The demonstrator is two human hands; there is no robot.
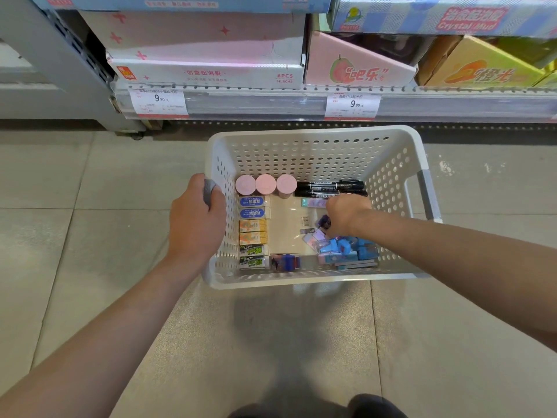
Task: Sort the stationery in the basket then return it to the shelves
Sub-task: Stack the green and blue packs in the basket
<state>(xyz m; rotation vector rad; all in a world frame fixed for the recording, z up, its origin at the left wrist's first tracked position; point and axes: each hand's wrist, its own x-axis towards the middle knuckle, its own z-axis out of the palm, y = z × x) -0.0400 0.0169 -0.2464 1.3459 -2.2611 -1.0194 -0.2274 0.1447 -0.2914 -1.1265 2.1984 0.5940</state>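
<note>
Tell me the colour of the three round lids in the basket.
Pale pink; the three round lids show clearly in the head view.

- The right hand (346, 214) is seen from the back; its fingertips are hidden, and whether they pinch the small purple item (324, 221) beneath cannot be told.
- The left hand (197, 217) covers most of the basket's grey handle (209, 190).
- The right hand hides part of the markers (330, 188).
- Price tag (156, 102) small print is too blurred to read.
- The top edge cuts off the upper boxes (446, 16).
- The blue pile (346, 250) is too jumbled to count.
</note>
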